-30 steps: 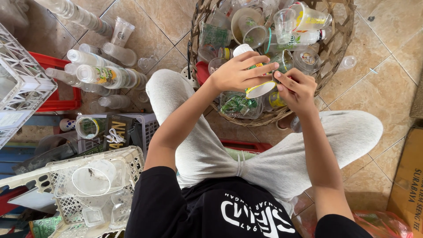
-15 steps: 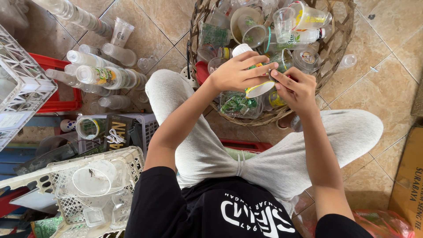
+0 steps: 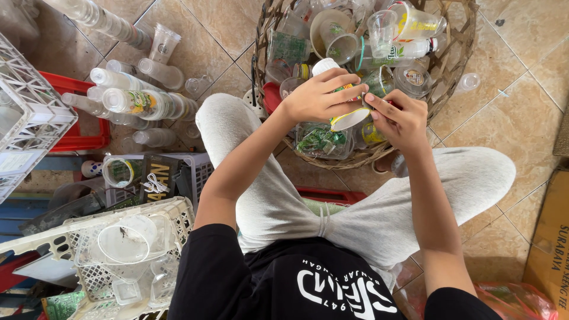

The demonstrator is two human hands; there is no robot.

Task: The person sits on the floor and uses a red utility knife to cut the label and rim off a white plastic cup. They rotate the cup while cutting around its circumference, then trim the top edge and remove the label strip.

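My left hand (image 3: 323,95) grips a white plastic cup (image 3: 347,118) that lies on its side, its mouth turned toward my right hand. My right hand (image 3: 400,118) pinches at the cup's rim with its fingertips. Both hands hover over the near edge of a round woven basket (image 3: 456,53) packed with several used clear cups and bottles. I sit on the tiled floor in grey trousers, with my knees spread on either side of the basket.
Long stacks of nested clear cups (image 3: 136,101) lie on the floor at left. A white plastic crate (image 3: 77,231) with cups sits at lower left, a red crate (image 3: 74,139) behind it. A cardboard box (image 3: 551,237) stands at right.
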